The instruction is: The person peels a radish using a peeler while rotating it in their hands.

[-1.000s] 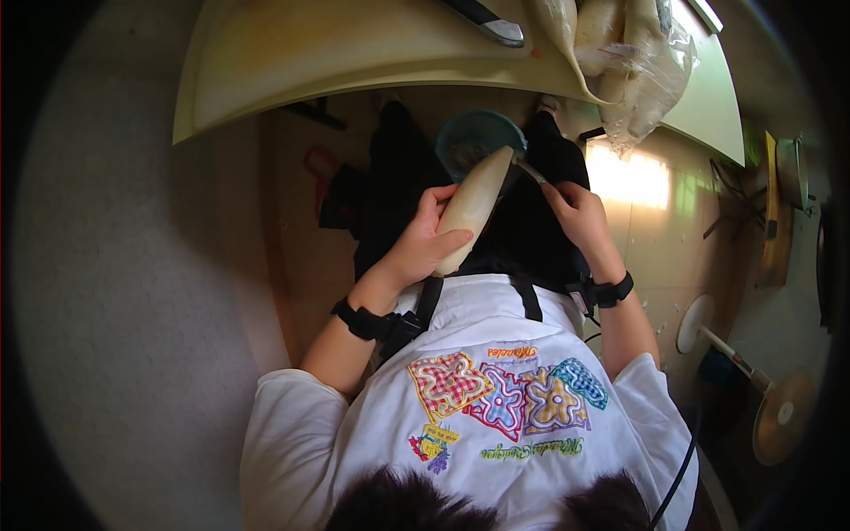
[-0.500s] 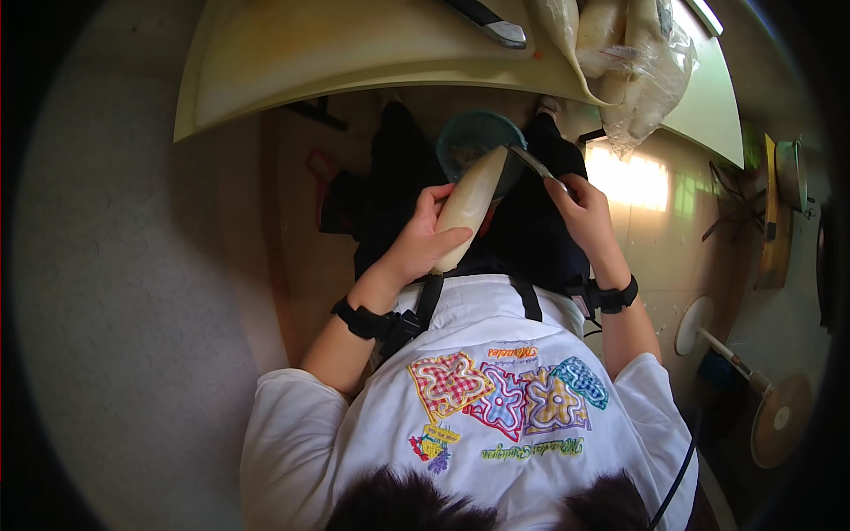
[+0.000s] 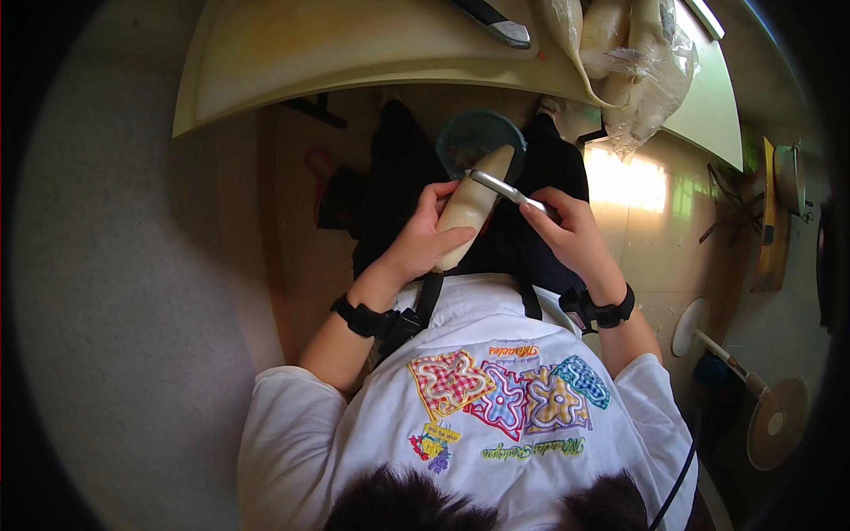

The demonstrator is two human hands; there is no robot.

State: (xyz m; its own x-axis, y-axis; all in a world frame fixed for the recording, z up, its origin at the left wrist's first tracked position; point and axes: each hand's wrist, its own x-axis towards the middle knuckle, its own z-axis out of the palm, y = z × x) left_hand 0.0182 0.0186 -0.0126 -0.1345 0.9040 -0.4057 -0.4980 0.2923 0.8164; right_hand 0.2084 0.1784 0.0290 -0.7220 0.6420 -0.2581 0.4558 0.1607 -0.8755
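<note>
My left hand (image 3: 426,232) is wrapped round the thick lower part of a long white radish (image 3: 467,212), which slants up and to the right over my lap. In my right hand (image 3: 575,232) is a peeler (image 3: 503,188) with a silvery head, lying across the upper half of the radish. Its dark handle is partly hidden by my fingers. Beneath the radish tip, a blue-green basin (image 3: 456,134) sits between my legs with some scraps inside, too dim to make out.
Ahead is a table (image 3: 292,66) with a dark-handled tool (image 3: 496,24) near its front edge. Several white radishes in a clear plastic bag (image 3: 651,84) overhang that edge on the right. A fan (image 3: 779,420) stands at the lower right; a pink-handled item (image 3: 320,162) is on the floor.
My right hand has drawn the peeler from the radish's tip down to about its middle, toward me. My left hand keeps its hold on the radish with little movement.
</note>
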